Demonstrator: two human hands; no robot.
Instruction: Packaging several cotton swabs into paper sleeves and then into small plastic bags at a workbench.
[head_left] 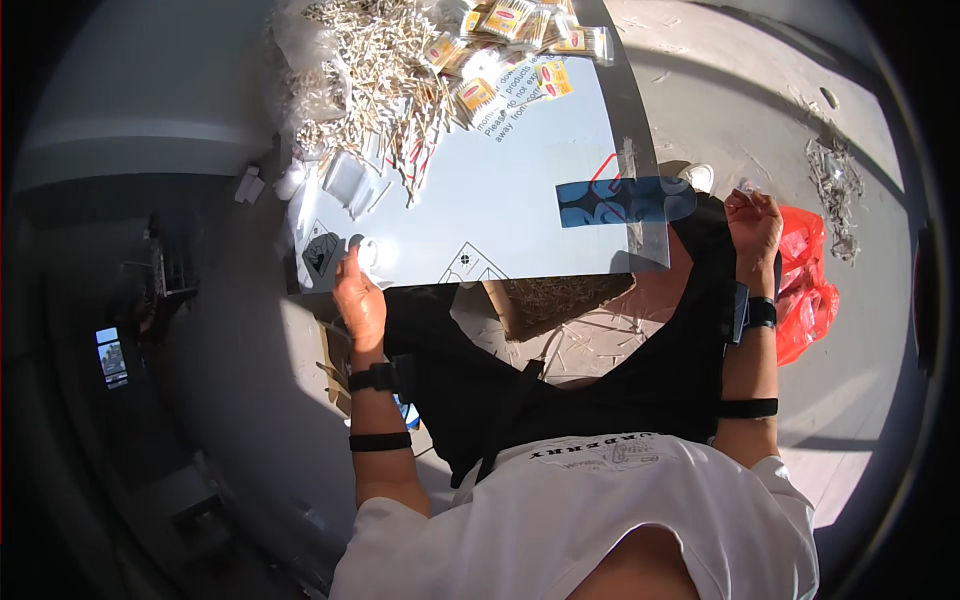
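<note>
My left hand [360, 303] is at the near left edge of the light grey table board [520, 200]. Its fingers are drawn together against a small white thing [370, 253], too bright in the sun to make out. Off the board's right side, my right hand [755, 222] is raised with fingers curled, pinching a small scrap that looks like clear plastic [747, 187]. A big loose heap of cotton swabs [375, 90] covers the board's far left. Beside it lie several clear packets of swabs with yellow labels [505, 18]. A clear plastic box [350, 182] rests by the heap's near edge.
A blue patterned strip [610, 202] crosses the board's right edge. Below the near edge stands a cardboard box [560, 305] of sticks, with loose sticks on the floor around. A red plastic bag [805, 290] sits beyond my right arm. Scraps [835, 185] lie farther right.
</note>
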